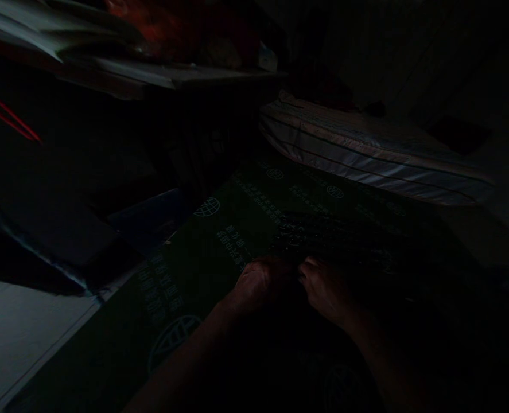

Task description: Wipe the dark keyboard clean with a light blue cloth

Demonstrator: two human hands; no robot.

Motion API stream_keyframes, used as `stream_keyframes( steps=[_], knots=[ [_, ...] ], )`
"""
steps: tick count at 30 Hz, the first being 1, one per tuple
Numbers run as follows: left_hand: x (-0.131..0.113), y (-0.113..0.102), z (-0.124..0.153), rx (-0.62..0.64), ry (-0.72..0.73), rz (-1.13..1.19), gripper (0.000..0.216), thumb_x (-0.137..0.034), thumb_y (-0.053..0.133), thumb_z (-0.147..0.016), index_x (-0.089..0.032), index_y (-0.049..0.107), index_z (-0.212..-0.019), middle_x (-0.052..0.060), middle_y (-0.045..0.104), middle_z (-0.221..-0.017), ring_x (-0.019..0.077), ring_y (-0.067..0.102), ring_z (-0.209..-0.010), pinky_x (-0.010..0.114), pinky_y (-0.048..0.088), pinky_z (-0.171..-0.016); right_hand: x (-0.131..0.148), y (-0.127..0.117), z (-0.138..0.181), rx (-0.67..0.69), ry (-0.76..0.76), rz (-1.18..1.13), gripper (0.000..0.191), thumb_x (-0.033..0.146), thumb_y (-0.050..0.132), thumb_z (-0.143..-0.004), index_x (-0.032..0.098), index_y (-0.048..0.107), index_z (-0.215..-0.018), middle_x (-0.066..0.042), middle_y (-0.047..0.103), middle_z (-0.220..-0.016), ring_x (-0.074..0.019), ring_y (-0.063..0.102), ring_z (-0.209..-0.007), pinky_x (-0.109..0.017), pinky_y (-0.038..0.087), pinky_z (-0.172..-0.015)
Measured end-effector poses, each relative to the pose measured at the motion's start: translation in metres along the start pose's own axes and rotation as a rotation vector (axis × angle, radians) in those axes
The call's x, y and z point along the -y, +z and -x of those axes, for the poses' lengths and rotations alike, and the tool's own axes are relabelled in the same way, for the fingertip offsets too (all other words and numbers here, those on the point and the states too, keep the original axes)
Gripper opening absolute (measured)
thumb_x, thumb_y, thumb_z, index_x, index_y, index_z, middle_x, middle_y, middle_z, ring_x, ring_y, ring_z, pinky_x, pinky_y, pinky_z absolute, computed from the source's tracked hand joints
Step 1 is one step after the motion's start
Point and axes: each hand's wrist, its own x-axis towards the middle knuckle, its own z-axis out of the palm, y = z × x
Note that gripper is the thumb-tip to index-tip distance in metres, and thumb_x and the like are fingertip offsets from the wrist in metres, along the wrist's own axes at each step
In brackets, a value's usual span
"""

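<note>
The scene is very dark. My left hand point(260, 284) and my right hand point(325, 287) rest close together on a dark green printed sheet point(202, 252) spread on the floor. Both hands have their fingers curled down at the near edge of a dark pile of small glinting bits point(318, 235). What the fingers hold, if anything, is lost in the dark.
A rolled or folded striped mat point(366, 152) lies beyond the sheet at the right. A low shelf with pale sheets point(120, 69) and something red stands at the upper left. Pale floor point(17, 332) shows at the lower left.
</note>
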Motion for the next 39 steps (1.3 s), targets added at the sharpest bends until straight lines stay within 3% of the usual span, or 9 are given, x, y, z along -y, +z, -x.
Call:
stream_keyframes(
  steps=[6, 13, 26, 31, 39],
  knots=[
    [0.0018, 0.0026, 0.0003, -0.004, 0.004, -0.002, 0.025, -0.024, 0.041, -0.094, -0.017, 0.065, -0.098, 0.006, 0.067, -0.091, 0.0154, 0.064, -0.083, 0.027, 0.052, -0.074, -0.0006, -0.0032, -0.0013, 0.030, 0.018, -0.063, 0.015, 0.013, 0.046, -0.089, 0.017, 0.060, -0.089, -0.007, 0.063, -0.098, -0.0177, 0.059, -0.091, -0.026, 0.039, -0.075],
    [0.0028, 0.0045, 0.0009, -0.016, -0.008, 0.008, 0.024, -0.026, 0.042, -0.093, -0.018, 0.065, -0.098, 0.006, 0.067, -0.092, 0.0157, 0.063, -0.083, 0.027, 0.052, -0.074, 0.0051, -0.0081, -0.0012, 0.049, -0.001, 0.065, 0.020, 0.009, 0.042, -0.090, 0.017, 0.060, -0.089, -0.008, 0.064, -0.097, -0.0189, 0.060, -0.088, -0.028, 0.039, -0.072],
    [0.0028, 0.0041, 0.0013, -0.013, 0.012, -0.016, 0.025, -0.025, 0.042, -0.093, -0.018, 0.065, -0.099, 0.006, 0.067, -0.091, 0.0156, 0.063, -0.085, 0.028, 0.052, -0.076, 0.0008, -0.0081, -0.0024, 0.076, -0.016, -0.008, 0.017, 0.011, 0.044, -0.089, 0.017, 0.060, -0.089, -0.008, 0.064, -0.097, -0.0188, 0.061, -0.090, -0.027, 0.040, -0.073],
    [0.0031, 0.0047, 0.0010, -0.021, 0.014, 0.016, 0.024, -0.025, 0.043, -0.093, -0.018, 0.065, -0.099, 0.005, 0.067, -0.092, 0.0152, 0.063, -0.084, 0.028, 0.053, -0.076, 0.0010, -0.0067, -0.0030, 0.071, -0.024, 0.075, 0.019, 0.009, 0.042, -0.089, 0.016, 0.060, -0.092, -0.009, 0.064, -0.098, -0.0203, 0.062, -0.087, -0.029, 0.040, -0.071],
    [-0.0002, 0.0002, 0.0003, 0.044, -0.007, -0.009, 0.021, -0.023, 0.045, -0.092, -0.017, 0.065, -0.096, 0.006, 0.068, -0.094, 0.0187, 0.064, -0.085, 0.031, 0.052, -0.074, 0.0039, -0.0091, -0.0038, 0.088, -0.023, 0.055, 0.019, 0.008, 0.042, -0.089, 0.015, 0.059, -0.093, -0.010, 0.064, -0.098, -0.0202, 0.062, -0.088, -0.029, 0.040, -0.071]
  ],
)
